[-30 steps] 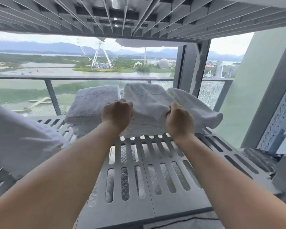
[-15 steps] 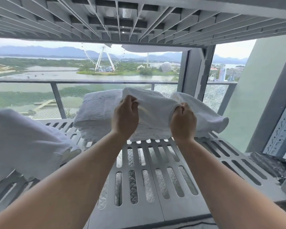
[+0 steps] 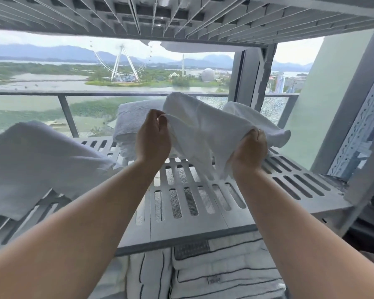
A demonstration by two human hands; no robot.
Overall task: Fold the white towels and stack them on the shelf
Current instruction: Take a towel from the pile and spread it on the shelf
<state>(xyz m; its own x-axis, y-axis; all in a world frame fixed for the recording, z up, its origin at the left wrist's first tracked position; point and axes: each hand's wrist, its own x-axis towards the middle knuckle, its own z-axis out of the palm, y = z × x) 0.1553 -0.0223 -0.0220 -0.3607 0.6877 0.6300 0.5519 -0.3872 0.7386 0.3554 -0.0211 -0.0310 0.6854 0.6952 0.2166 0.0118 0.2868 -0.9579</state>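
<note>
Towel [image 3: 205,130] hanging over near shelf [image 3: 194,223] — left hand [image 3: 152,137] pinching left edge, right hand [image 3: 249,149] fingers clamping right edge. Slack middle is sagging — probably risking a messy fold.

One crumpled white terry towel [image 3: 203,130] raised above grey slotted plastic shelf [image 3: 192,214], gripped at both ends, sagging between, folded white towel [image 3: 134,119] lying behind at left, another white towel [image 3: 261,124] behind at right

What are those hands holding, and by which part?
A white towel. The left hand pinches its left edge; the right hand grips its bunched right end.
</note>
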